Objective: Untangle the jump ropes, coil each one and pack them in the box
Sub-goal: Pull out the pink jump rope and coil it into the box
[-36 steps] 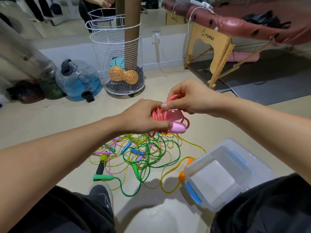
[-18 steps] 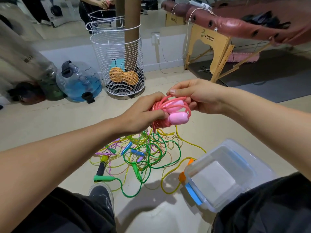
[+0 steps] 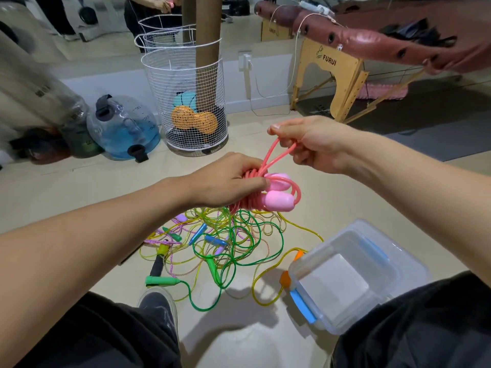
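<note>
My left hand grips a coiled pink jump rope with its two pink handles side by side, held above the floor. My right hand pinches a loop of that same pink rope, stretched up and to the right from the coil. Below them on the floor lies a tangle of jump ropes in green, yellow and purple, with green, blue, black and orange handles. A clear plastic box with blue latches stands open at the lower right and holds nothing.
A white wire basket with balls and a cardboard tube stands behind the tangle. A blue water jug sits to its left. A massage table is at the back right. My shoe and knees frame the foreground.
The right hand has moved off the coil and pulled a loop of pink rope up to the right. The left hand has lowered slightly with the coil.
</note>
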